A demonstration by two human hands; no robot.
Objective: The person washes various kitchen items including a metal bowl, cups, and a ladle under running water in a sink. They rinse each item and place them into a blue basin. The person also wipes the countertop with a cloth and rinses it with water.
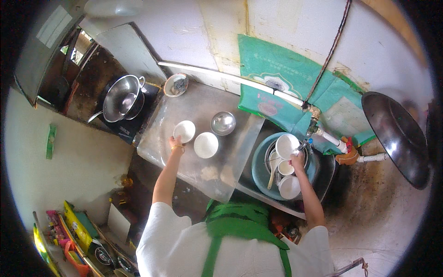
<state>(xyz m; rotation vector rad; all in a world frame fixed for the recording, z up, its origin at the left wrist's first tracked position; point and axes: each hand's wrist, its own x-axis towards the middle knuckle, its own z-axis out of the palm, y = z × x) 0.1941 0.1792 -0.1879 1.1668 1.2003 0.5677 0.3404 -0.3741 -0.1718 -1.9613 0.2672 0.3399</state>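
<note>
My left hand point(177, 142) grips the near rim of a white bowl point(184, 131) at the counter's left. Right beside that bowl sits a second white bowl point(206, 145), and a shiny metal bowl point(223, 123) rests just behind. Over at the sink, my right hand point(297, 162) has hold of another white bowl point(287, 146), tilted beneath the tap point(305, 144). Below it, a blue-green plastic basin point(258, 173) contains more white bowls point(289, 187), a smaller cream bowl point(286, 168) and a pale ladle point(273, 169). Some of the basin's contents are hidden under the held bowl.
A metal wok point(123, 98) stands on a black cooktop point(129, 130) at the left. Behind the counter point(193, 104), a bowl with a scouring pad point(176, 85) sits by the wall. White pipes point(330, 141) run above the sink point(328, 173). A large dark wok point(394, 138) hangs at the right.
</note>
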